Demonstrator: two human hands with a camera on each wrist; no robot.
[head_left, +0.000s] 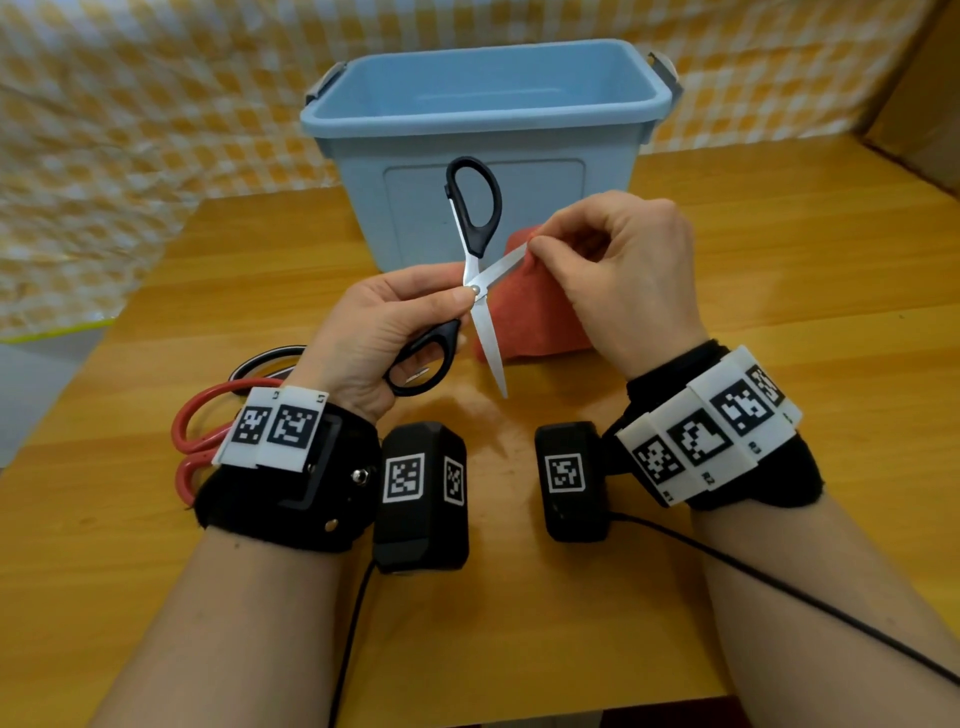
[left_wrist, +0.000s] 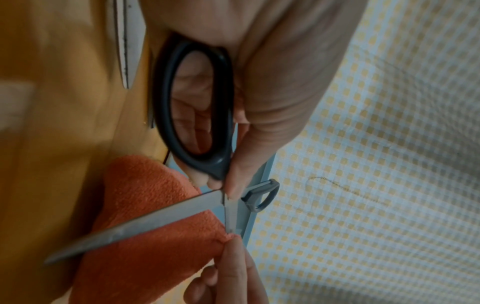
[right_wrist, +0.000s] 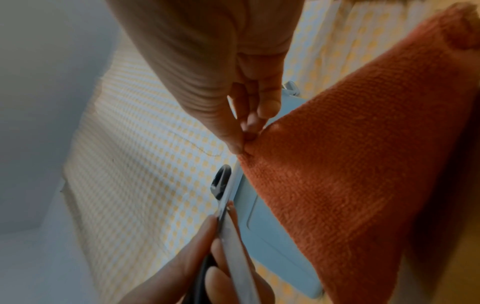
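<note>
Black-handled scissors (head_left: 475, 291) hang spread wide in the air over the table (head_left: 779, 322), just in front of the bin (head_left: 467, 134). Your left hand (head_left: 379, 332) is curled round the lower handle loop with the thumb pressed at the pivot, likely to steady the tool. Your right hand (head_left: 623, 275) pinches a corner of the orange cloth (head_left: 530, 322) over the tip of one blade, thumb and fingers clenched on it. It reads as a wiping grip. The rest of the cloth hangs under that hand down to the table. Watch the edges: the other blade is bare, its point aimed down and back toward you, between your wrists. The upper loop stands close to the bin wall, so there is little room forward. Red scissors (head_left: 208, 421) lie by your left wrist. The table to the right is the open side.
</note>
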